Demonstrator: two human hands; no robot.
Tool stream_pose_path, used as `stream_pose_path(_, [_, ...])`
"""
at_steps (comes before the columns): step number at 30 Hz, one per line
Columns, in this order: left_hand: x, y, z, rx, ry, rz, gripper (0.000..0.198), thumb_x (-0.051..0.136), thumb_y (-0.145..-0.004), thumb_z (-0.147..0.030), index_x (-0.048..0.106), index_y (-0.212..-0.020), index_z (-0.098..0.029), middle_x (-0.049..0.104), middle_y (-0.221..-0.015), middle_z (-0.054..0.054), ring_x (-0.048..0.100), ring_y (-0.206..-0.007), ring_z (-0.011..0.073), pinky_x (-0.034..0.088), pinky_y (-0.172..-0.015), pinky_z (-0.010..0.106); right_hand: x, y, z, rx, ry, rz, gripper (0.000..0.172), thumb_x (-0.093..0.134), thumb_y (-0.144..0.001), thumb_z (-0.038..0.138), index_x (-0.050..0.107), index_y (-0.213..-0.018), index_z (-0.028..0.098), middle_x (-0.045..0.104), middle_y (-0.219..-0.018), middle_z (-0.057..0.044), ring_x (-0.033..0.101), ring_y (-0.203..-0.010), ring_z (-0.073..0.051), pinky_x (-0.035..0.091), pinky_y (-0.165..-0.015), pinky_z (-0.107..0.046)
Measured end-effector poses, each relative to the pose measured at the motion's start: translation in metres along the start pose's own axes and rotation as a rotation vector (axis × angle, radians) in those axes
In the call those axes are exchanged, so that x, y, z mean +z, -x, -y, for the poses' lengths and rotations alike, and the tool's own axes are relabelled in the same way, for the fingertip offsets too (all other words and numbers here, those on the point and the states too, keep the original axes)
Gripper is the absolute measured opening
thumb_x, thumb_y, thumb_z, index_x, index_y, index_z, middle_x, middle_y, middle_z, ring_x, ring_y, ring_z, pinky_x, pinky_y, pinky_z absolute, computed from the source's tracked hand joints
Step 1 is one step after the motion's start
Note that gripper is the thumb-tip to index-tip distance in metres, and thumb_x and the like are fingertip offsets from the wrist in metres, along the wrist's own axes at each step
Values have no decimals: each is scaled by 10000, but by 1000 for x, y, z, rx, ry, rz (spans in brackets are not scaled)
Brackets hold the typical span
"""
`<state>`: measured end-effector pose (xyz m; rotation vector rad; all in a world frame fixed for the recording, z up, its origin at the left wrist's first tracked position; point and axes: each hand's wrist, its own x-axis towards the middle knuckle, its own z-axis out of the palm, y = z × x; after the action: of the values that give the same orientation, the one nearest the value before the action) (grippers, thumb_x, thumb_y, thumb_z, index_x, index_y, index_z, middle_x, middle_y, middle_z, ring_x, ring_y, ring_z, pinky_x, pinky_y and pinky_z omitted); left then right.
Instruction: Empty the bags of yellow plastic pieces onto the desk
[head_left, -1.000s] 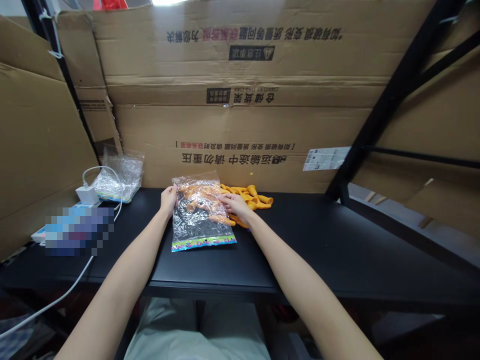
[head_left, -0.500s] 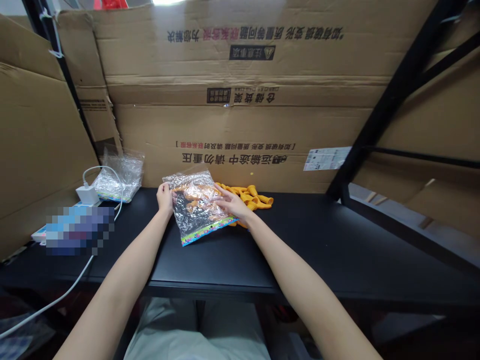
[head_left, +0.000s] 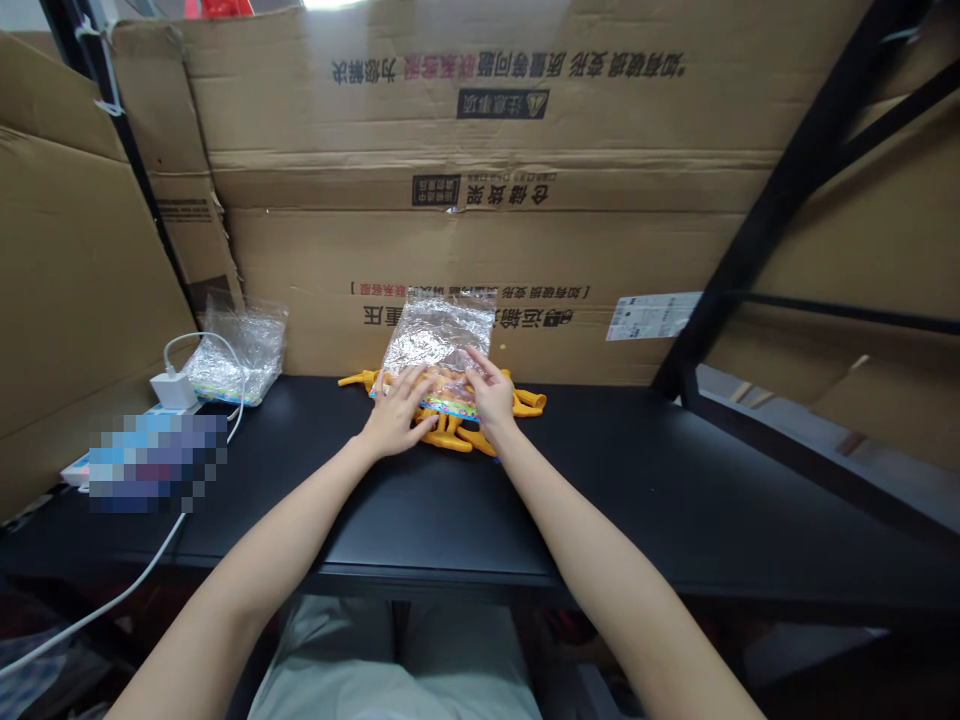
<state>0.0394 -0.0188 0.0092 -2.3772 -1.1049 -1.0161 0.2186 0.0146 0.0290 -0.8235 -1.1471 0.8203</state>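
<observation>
A clear plastic bag [head_left: 439,335] with a colourful printed strip along its near edge lies over a pile of orange-yellow rubbery pieces [head_left: 454,436], its far end raised toward the cardboard. My left hand [head_left: 394,412], fingers spread, rests on the bag's left side and the pieces there, gripping nothing. On the bag's right side, my right hand [head_left: 491,395] has its fingers bent around the bag's edge. Some pieces stick out left of my left hand, others right of my right hand and below the strip.
Large cardboard sheets [head_left: 480,240] stand behind and beside the black table [head_left: 442,520]. More clear bags [head_left: 244,355], a white charger [head_left: 174,388] with a cable and a blurred-out object [head_left: 157,462] are at the left. A black metal post [head_left: 780,210] slants at the right.
The bag has moved right and away, onto the pile, with its far end now against the cardboard. My left hand has let go of its left edge, moved right and spread its fingers.
</observation>
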Motion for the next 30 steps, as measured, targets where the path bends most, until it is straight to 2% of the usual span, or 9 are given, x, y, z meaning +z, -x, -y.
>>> stream_pose_path(2, [3,0,-9,36,-55,30,541,416,-891,-210,382,-1429,-247,342,-1520,101,258,-1421,234,-54,-1146,542,3,2,2,-12,-35,36,598,623,-729,353,561,-1308,213,565,-1334,-92,651,-874,-180,571,-743,-332])
stream_pose_path(5, [4,-2,-12,21,-105,37,645,329,-838,-41,385,-1433,-283,339,-1522,50,249,-1427,196,-130,-1125,544,7,6,6,-35,-66,110,626,643,-736,373,531,-1335,229,519,-1389,-87,636,-1022,-221,566,-832,-379])
stream_pose_path(10, [-8,-5,6,-82,-142,14,690,343,-798,-21,409,-1418,-317,351,-1509,41,255,-1426,211,-125,-1105,591,10,7,3,-69,-35,257,707,656,-753,405,428,-1411,288,417,-1475,-61,592,-1139,-248,538,-914,-424])
stream_pose_path(14, [-19,-4,34,-270,-191,13,693,365,-782,-31,425,-1411,-317,340,-1511,53,226,-1435,236,-79,-1098,637,6,4,-7,-174,146,302,706,629,-780,439,392,-1430,300,311,-1531,-73,544,-1208,-259,460,-1010,-457])
stream_pose_path(17, [-25,1,61,-436,-222,50,712,341,-771,-26,420,-1414,-323,297,-1531,33,187,-1447,229,-24,-1099,660,4,8,-11,-343,393,356,636,580,-826,420,401,-1423,292,291,-1535,-86,399,-1344,-263,347,-1095,-485])
stream_pose_path(19, [-26,7,79,-537,-231,69,708,335,-770,-33,424,-1412,-317,280,-1540,24,172,-1451,229,16,-1101,669,4,14,-12,-447,570,437,606,554,-850,391,401,-1424,274,308,-1527,-101,306,-1399,-262,256,-1133,-515])
stream_pose_path(21, [-28,15,98,-611,-242,84,697,332,-774,-42,425,-1414,-302,268,-1546,24,162,-1454,236,51,-1100,678,5,21,-14,-496,729,544,595,544,-859,375,400,-1425,263,315,-1524,-115,276,-1412,-277,177,-1140,-567])
stream_pose_path(25, [-39,30,136,-628,-306,165,681,309,-781,-45,444,-1403,-287,284,-1545,14,165,-1453,230,70,-1110,667,7,28,-21,-459,907,708,634,549,-859,384,357,-1451,265,289,-1537,-130,211,-1434,-305,131,-1121,-621])
stream_pose_path(30, [-59,48,179,-671,-375,287,679,350,-757,-48,460,-1393,-258,294,-1544,37,184,-1445,272,112,-1110,670,7,27,-24,-351,954,739,688,568,-846,386,324,-1470,233,249,-1551,-148,170,-1445,-307,130,-1132,-593])
